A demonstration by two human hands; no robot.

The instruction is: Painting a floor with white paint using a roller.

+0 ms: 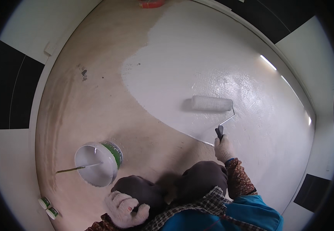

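Observation:
My right hand [224,149], in a pale knit glove, grips the dark handle of a paint roller [212,103]. The roller's grey-white sleeve lies on the wet pale coating [167,69] that covers much of the floor. My left hand [126,210], gloved too, rests by my left knee with the thumb apart from the fingers and nothing visible in it. Left of my knees stands a white and green bucket [115,154] with whitish paint inside. A thin stick [70,169] leans out over its rim.
Bare brown floor [86,111] extends along the left side, with dark spots on it. Two small green and white tubs [48,208] sit by the left wall. A red object [151,4] lies at the far edge. Walls with black panels [11,88] enclose the floor.

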